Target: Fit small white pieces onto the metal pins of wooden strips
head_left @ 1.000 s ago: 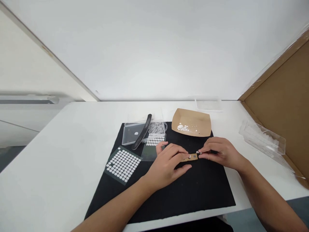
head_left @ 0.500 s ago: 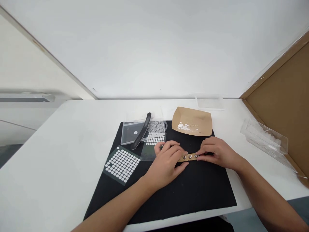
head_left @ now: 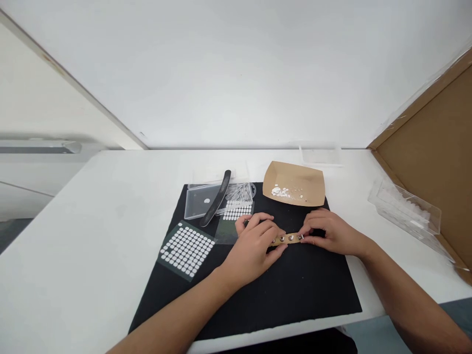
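Observation:
A narrow tan strip (head_left: pixel 295 238) with several small shiny metallic pieces lies on the black mat (head_left: pixel 291 295). My left hand (head_left: pixel 254 250) grips the strip's left part, thumb at its near edge and fingers over its far edge. At the strip's right end, my right hand (head_left: pixel 328 232) has thumb and index finger pinched at the last metallic piece. The fingertips hide part of that end. Left of my left hand lies a dark green sheet of white oval stickers (head_left: pixel 187 250); a second sticker sheet (head_left: pixel 236 211) is partly behind that hand.
A black curved file (head_left: pixel 217 199) rests across an open clear plastic box (head_left: pixel 195 204) beside clear plastic tips. Behind my hands stands a tan paper tray (head_left: pixel 306 182) holding small white pieces. Clear containers (head_left: pixel 405 209) sit at right by a cardboard box (head_left: pixel 435 132).
The strip's metallic pieces show slightly more clearly, with one more partly visible by my left fingers. Both hands keep nearly the same place and grip.

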`<state>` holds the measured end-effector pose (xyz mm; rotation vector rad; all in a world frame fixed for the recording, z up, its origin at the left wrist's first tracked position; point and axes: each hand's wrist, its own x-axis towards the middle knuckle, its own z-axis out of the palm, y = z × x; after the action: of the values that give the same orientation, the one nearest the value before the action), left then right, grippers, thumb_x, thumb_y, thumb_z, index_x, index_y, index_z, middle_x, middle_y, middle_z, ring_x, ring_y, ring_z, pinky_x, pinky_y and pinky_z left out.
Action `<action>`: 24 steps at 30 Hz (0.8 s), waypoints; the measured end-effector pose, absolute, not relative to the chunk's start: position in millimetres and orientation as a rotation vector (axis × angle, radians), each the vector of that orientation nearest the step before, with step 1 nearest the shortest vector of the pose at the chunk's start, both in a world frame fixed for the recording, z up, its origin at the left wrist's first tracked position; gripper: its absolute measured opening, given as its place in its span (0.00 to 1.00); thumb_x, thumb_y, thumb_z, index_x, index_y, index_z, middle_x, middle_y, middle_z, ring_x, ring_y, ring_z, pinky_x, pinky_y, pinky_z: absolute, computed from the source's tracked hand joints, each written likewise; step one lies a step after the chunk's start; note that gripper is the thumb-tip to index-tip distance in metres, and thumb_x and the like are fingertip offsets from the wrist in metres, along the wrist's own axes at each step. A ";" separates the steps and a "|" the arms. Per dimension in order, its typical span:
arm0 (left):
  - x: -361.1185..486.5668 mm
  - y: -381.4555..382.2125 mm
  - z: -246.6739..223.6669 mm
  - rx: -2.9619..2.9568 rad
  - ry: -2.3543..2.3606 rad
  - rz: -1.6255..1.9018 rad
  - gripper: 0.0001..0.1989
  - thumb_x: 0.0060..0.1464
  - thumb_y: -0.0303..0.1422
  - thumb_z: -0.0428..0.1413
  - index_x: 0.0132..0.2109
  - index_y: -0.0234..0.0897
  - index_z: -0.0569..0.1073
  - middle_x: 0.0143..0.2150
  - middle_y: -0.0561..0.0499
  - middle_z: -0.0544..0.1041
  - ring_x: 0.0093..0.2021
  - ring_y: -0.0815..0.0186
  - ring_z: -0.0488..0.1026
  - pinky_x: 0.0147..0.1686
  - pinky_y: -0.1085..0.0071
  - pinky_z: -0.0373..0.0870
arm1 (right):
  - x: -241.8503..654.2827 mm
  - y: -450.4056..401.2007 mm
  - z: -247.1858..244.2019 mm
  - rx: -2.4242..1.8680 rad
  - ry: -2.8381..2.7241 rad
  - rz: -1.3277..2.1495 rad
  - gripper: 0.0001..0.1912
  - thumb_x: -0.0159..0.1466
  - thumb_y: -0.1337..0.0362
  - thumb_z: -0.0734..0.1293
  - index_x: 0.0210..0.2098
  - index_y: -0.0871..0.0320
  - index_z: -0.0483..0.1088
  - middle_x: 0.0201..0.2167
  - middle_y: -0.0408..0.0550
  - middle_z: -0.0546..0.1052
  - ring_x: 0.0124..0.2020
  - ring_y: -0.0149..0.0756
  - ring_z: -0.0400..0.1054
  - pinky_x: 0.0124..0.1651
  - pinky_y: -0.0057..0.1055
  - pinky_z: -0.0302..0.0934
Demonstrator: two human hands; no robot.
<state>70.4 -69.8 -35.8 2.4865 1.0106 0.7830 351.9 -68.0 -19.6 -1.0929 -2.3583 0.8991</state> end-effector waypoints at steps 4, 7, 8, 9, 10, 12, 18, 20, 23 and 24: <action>70.7 -70.6 -35.4 2.457 1.020 0.774 0.03 0.67 0.33 0.63 0.46 0.41 0.78 0.43 0.52 0.84 0.55 0.53 0.77 0.60 0.50 0.50 | 350.6 -68.6 -21.7 -1.106 -2.328 0.921 0.03 0.73 0.63 0.72 0.42 0.53 0.79 0.36 0.42 0.80 0.39 0.35 0.73 0.47 0.35 0.63; 70.8 -72.0 -34.5 2.430 1.035 0.750 0.01 0.67 0.32 0.62 0.45 0.41 0.78 0.42 0.53 0.84 0.49 0.57 0.78 0.59 0.51 0.51 | 348.7 -69.0 -21.1 -1.139 -2.337 0.882 0.03 0.73 0.64 0.72 0.41 0.53 0.79 0.34 0.42 0.79 0.38 0.36 0.73 0.47 0.36 0.62; 70.8 -72.4 -34.2 2.425 1.039 0.741 0.01 0.67 0.32 0.62 0.45 0.41 0.78 0.42 0.53 0.84 0.48 0.58 0.78 0.59 0.51 0.51 | 348.0 -69.1 -20.9 -1.150 -2.343 0.866 0.03 0.72 0.64 0.72 0.41 0.52 0.79 0.34 0.42 0.79 0.38 0.36 0.73 0.47 0.36 0.62; 70.6 -72.7 -33.9 2.421 1.042 0.733 0.01 0.67 0.32 0.62 0.44 0.42 0.78 0.42 0.53 0.84 0.48 0.58 0.78 0.59 0.51 0.51 | 347.3 -69.2 -21.0 -1.160 -2.346 0.852 0.02 0.72 0.64 0.72 0.42 0.52 0.79 0.34 0.42 0.79 0.38 0.36 0.73 0.47 0.36 0.62; 70.5 -72.9 -33.7 2.418 1.045 0.727 0.01 0.67 0.32 0.62 0.44 0.42 0.78 0.42 0.53 0.84 0.48 0.58 0.78 0.59 0.52 0.51 | 346.7 -69.2 -21.1 -1.170 -2.345 0.839 0.02 0.72 0.64 0.72 0.42 0.53 0.79 0.34 0.42 0.79 0.37 0.36 0.73 0.46 0.36 0.62; 70.2 -72.9 -33.6 2.408 1.050 0.725 0.01 0.67 0.33 0.62 0.44 0.42 0.79 0.42 0.53 0.84 0.47 0.58 0.77 0.59 0.52 0.51 | 346.0 -69.1 -21.7 -1.182 -2.335 0.829 0.02 0.72 0.64 0.72 0.42 0.53 0.79 0.34 0.42 0.79 0.37 0.36 0.73 0.46 0.35 0.62; 70.6 -72.4 -34.1 2.401 1.062 0.726 0.01 0.66 0.32 0.64 0.43 0.42 0.79 0.39 0.55 0.83 0.45 0.59 0.76 0.57 0.52 0.50 | 348.1 -68.3 -21.7 -1.153 -2.339 0.884 0.03 0.72 0.64 0.72 0.40 0.53 0.78 0.33 0.42 0.78 0.36 0.35 0.72 0.46 0.35 0.62; 70.7 -72.5 -34.6 2.405 1.066 0.723 0.02 0.66 0.32 0.64 0.43 0.42 0.79 0.39 0.55 0.82 0.44 0.60 0.75 0.57 0.52 0.50 | 348.7 -68.4 -20.9 -1.150 -2.351 0.889 0.02 0.72 0.64 0.72 0.40 0.53 0.78 0.33 0.41 0.77 0.37 0.36 0.72 0.46 0.35 0.61; 70.7 -72.9 -35.6 2.403 1.075 0.720 0.02 0.66 0.33 0.64 0.43 0.42 0.79 0.38 0.54 0.82 0.43 0.59 0.74 0.56 0.52 0.50 | 347.7 -69.1 -20.2 -1.165 -2.357 0.875 0.03 0.72 0.65 0.71 0.40 0.53 0.77 0.33 0.42 0.77 0.37 0.36 0.71 0.47 0.36 0.61; 70.6 -73.0 -35.9 2.404 1.077 0.720 0.01 0.66 0.33 0.64 0.43 0.42 0.79 0.38 0.54 0.82 0.43 0.59 0.74 0.56 0.52 0.51 | 347.0 -69.3 -20.1 -1.168 -2.357 0.867 0.03 0.72 0.65 0.71 0.40 0.53 0.77 0.33 0.42 0.77 0.37 0.36 0.71 0.47 0.36 0.60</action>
<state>70.6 -73.0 -35.9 2.4039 1.0769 0.7202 347.0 -69.3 -20.1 -1.1680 -2.3571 0.8667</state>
